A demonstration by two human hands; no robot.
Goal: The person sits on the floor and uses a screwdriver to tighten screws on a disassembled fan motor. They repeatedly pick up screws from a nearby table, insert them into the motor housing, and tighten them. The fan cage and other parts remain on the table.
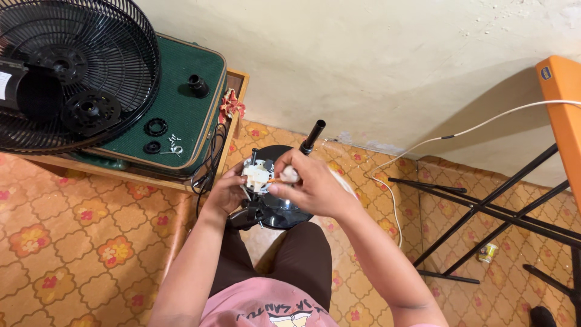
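My right hand (308, 184) pinches a small orange-tipped tool at the white switch block (256, 175); my left hand (227, 194) clasps the black fan base (275, 212) on my lap; I judge disassembly well along: grille (78, 72), nuts (156, 127) and screws (174, 144) lie on the green-topped table (181, 103); no container visible.

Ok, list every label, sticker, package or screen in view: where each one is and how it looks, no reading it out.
White label: far left edge, on the black fan motor housing behind the grille; a rectangular patch.
Blue sticker: top right, on the orange board's corner; small, rounded.
Small can: on the patterned floor at right, beside the black folding stand; a cylinder with a pale printed wrap.
No screens or signs.
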